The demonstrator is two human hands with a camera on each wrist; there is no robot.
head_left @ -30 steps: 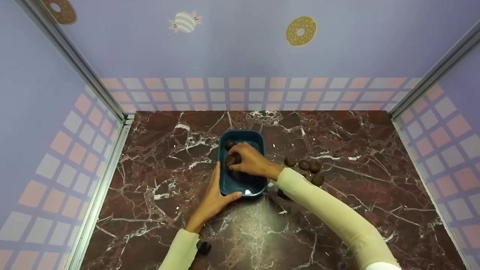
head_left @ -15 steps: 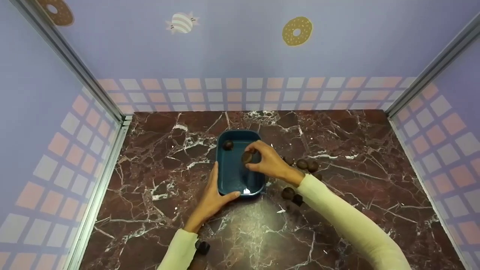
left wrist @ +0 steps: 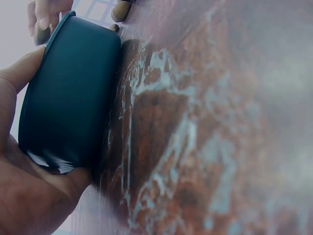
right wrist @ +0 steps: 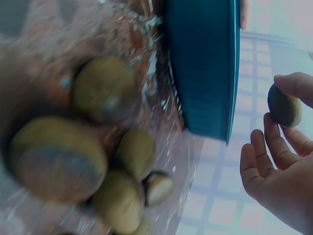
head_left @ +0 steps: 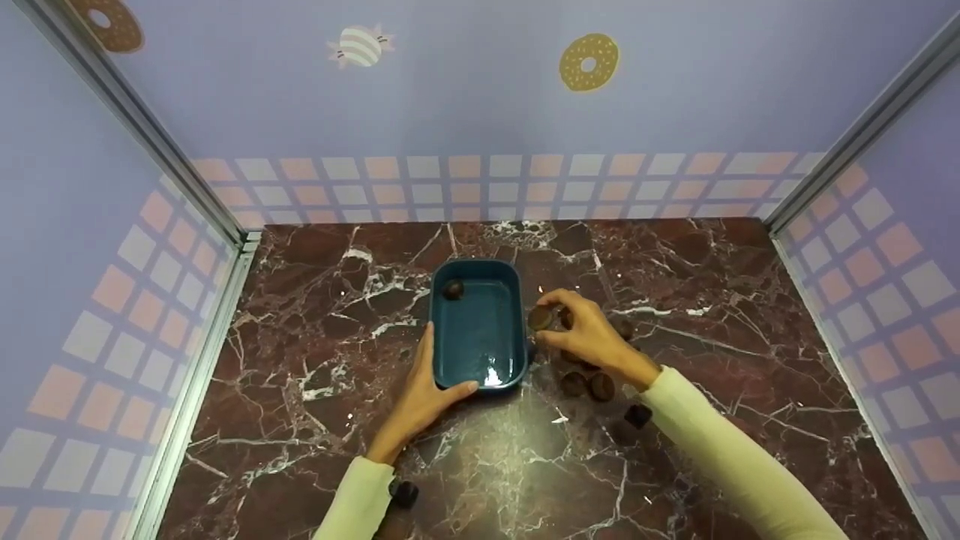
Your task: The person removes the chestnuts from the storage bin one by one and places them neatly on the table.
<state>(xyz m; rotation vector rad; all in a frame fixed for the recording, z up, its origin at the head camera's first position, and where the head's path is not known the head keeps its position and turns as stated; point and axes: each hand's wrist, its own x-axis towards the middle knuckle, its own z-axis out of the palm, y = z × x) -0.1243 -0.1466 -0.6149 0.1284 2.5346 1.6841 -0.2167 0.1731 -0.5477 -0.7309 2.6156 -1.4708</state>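
Note:
A deep blue rectangular dish [head_left: 480,330] stands on the marble tabletop, with one chestnut [head_left: 453,289] in its far left corner. My left hand [head_left: 416,401] holds the dish by its near left corner, fingers along the left side and thumb at the near end. Just right of the dish, my right hand [head_left: 589,334] pinches a chestnut [right wrist: 285,106] between thumb and fingertips, above the table. Under and beside that hand lie several loose chestnuts [head_left: 601,387], some partly hidden by it. In the right wrist view, a large chestnut [right wrist: 58,161] shows a greyish patch.
Purple walls [head_left: 465,90] with a checked border enclose the back and both sides of the marble tabletop [head_left: 315,300]. Metal rails [head_left: 202,382] run along the left edge. A small black block [head_left: 638,415] sits at each wrist.
My right hand has moved right, out of the dish, with a chestnut in its fingers. One chestnut stays in the dish's corner. The left hand keeps its place on the dish.

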